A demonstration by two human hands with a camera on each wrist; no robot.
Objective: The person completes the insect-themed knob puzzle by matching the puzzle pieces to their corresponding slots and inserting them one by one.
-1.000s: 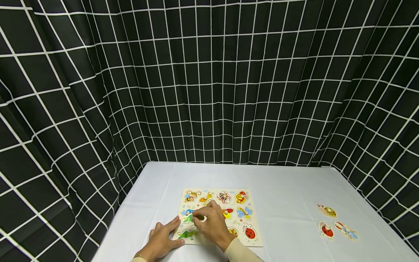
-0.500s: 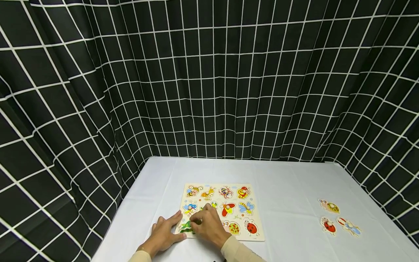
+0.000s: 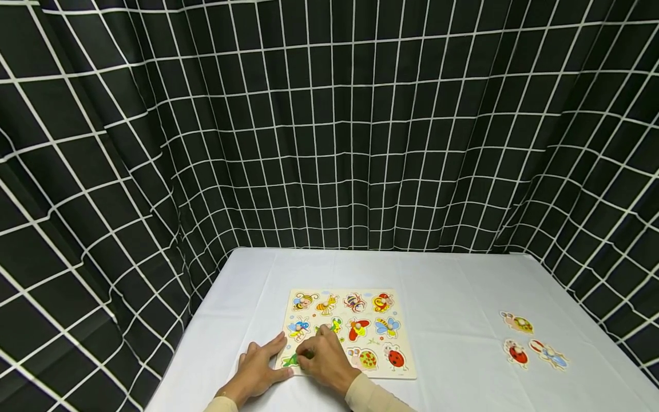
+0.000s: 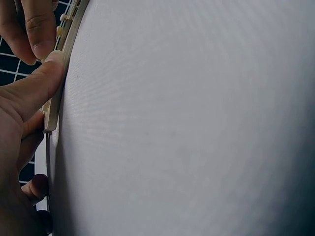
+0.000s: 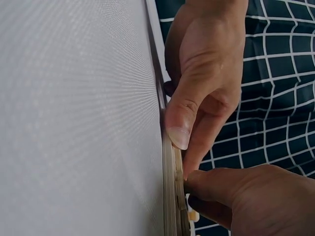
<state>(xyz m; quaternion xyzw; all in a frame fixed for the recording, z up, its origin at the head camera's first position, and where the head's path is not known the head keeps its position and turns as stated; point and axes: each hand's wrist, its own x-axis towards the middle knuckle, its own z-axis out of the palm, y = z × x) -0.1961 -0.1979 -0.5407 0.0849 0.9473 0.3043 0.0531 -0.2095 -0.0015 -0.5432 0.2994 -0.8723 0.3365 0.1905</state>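
Observation:
A wooden peg puzzle board (image 3: pixel 342 343) with insect pictures lies near the front of the white table. My right hand (image 3: pixel 324 357) is over its front left part, thumb and fingertips pinched together at a green grasshopper puzzle piece (image 3: pixel 290 360). That piece lies at the grasshopper picture's place, partly hidden by the hand. My left hand (image 3: pixel 257 366) rests at the front left corner with fingers spread. Its thumb (image 4: pixel 47 78) lies straight against the board's edge in the left wrist view, close to the right fingertips. The right wrist view shows both hands meeting at the board (image 5: pixel 170 196).
On the right side of the table lie three loose pieces: a snail (image 3: pixel 517 323), a ladybug (image 3: pixel 516 353) and a blue-winged insect (image 3: pixel 550 355). Other pieces with knobs, such as a red beetle (image 3: pixel 358 329), sit on the board. A black grid curtain (image 3: pixel 350 143) surrounds the table.
My right hand has brought the grasshopper piece toward the board's front left corner and lowered it onto its picture. The left hand stays at the corner. The head view has shifted slightly.

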